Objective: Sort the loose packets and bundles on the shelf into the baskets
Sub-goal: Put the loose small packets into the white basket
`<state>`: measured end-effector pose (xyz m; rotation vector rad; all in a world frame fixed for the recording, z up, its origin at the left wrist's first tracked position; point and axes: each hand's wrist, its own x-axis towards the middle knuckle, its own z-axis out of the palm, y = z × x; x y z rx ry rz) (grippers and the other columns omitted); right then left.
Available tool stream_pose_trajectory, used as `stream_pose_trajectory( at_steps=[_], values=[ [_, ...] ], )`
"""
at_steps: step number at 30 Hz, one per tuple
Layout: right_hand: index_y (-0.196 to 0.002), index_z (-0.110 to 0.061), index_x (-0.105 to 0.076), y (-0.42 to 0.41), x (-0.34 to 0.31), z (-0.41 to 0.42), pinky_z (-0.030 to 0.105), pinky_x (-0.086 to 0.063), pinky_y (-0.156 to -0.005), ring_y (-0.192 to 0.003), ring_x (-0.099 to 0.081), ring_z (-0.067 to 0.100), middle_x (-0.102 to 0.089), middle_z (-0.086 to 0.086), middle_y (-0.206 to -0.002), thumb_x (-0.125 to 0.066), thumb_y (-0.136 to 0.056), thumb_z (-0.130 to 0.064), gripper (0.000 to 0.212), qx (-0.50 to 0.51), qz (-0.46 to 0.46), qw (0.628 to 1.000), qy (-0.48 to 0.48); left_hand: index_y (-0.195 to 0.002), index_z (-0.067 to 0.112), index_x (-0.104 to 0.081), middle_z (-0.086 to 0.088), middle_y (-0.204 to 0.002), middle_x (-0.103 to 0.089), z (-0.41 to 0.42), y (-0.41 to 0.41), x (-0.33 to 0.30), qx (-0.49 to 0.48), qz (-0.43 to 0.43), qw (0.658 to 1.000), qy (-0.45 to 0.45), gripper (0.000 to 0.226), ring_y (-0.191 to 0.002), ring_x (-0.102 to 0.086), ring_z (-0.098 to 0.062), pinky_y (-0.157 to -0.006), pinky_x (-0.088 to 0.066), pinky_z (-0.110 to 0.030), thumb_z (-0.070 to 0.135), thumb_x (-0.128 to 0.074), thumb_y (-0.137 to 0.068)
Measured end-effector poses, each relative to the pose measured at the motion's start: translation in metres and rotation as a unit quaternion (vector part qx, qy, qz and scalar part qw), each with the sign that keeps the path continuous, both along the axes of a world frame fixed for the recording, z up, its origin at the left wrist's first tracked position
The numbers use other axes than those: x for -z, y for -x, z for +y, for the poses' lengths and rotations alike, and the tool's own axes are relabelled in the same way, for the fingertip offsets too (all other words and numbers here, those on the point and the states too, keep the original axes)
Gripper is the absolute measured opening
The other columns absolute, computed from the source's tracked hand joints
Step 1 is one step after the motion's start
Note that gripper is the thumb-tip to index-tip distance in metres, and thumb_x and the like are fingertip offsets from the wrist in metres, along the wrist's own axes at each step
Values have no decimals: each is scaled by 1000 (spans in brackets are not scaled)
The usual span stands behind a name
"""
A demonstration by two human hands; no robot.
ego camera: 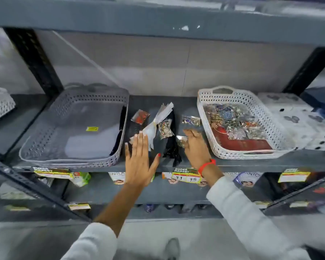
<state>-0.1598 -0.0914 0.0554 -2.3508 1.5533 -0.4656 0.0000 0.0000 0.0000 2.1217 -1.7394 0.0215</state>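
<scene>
Packets point(165, 128) lie between 2 baskets point(233, 94) while our left hand point(139, 162) spreads flat and our right hand point(194, 145) seemingly pinches 1 small packet point(180, 140).

hands point(167, 152) over loose packets point(165, 128), two baskets point(201, 102)

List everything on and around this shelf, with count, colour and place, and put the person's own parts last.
grey perforated plastic basket: one, grey, shelf left, nearly empty.
white perforated plastic basket: one, white, shelf right, full of packets.
small red packet: one, red, between the baskets.
white paper bundle: one, white, shelf centre, under the left fingertips.
clear packets of trinkets: at least two, multicoloured, shelf centre.
black bundle: one, black, near the shelf front.
white flat box with holes: one, white, right of the white basket.
price labels: several, yellow and green, shelf edge.
left hand: open, flat on the white bundle.
right hand: closing on a small packet; red wristband.
</scene>
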Motion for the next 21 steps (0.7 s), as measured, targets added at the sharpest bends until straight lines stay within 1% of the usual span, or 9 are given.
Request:
stream_pose_trajectory(
  at_steps=[2,5,7,9,11,16,19,21],
  values=[
    [-134,-1,-47,-1,0,-12,39,-39,-110,-128,-46,34,-51,21,-137,-43,-84,10,51,-12,37,999,-28,-145,2,-17,-18,-153,-24,-3,0,3,-19,-14,1000,-18,78,-142,-20,-29,-113,0,-46,58,-5,-93],
    [-121,3,-58,-4,1,-28,46,-48,-100,-117,-57,38,-61,27,-124,-45,-87,8,37,-8,56,996,-66,-142,-3,-26,-21,-149,-31,-6,0,11,-40,-41,998,-37,83,-140,-25,-31,-113,1,-46,59,-2,-92],
    [-110,5,-64,-6,2,-37,46,-52,-95,-109,-62,39,-66,27,-115,-47,-88,7,28,-5,59,994,-88,-142,-3,-26,-20,-150,-31,-6,-1,10,-43,-48,997,-45,84,-141,-24,-30,-113,2,-45,60,-2,-91],
    [-101,3,-67,-6,-5,-45,44,-53,-93,-104,-65,37,-69,25,-111,-46,-87,8,27,4,46,992,-114,-143,-2,-25,-20,-150,-29,-7,-2,11,-39,-52,997,-43,86,-142,-22,-29,-113,4,-43,61,-2,-90],
    [-97,1,-71,-3,-13,-51,41,-54,-93,-102,-66,35,-71,22,-108,-47,-85,11,28,9,49,990,-131,-143,-2,-25,-19,-151,-29,-7,-2,11,-39,-49,997,-47,87,-142,-22,-29,-113,5,-42,62,0,-89],
    [-99,4,-70,5,-28,-47,37,-51,-95,-107,-63,35,-69,23,-112,-44,-85,12,31,-12,93,985,-143,-142,-2,-26,-20,-149,-32,-7,-1,9,-46,-49,997,-46,88,-140,-27,-30,-112,3,-42,62,0,-90],
    [-106,4,-66,5,-21,-42,40,-49,-96,-110,-60,38,-63,26,-118,-44,-86,12,31,-10,116,982,-145,-142,-3,-28,-20,-149,-33,-6,-1,8,-47,-46,997,-47,88,-140,-27,-30,-113,1,-43,62,0,-90],
    [-104,3,-67,3,-19,-46,42,-49,-98,-109,-61,38,-65,25,-116,-45,-85,11,29,-1,106,983,-147,-142,-2,-27,-20,-149,-33,-6,-1,8,-46,-44,997,-48,87,-139,-27,-31,-113,0,-44,62,0,-90]
  ],
)
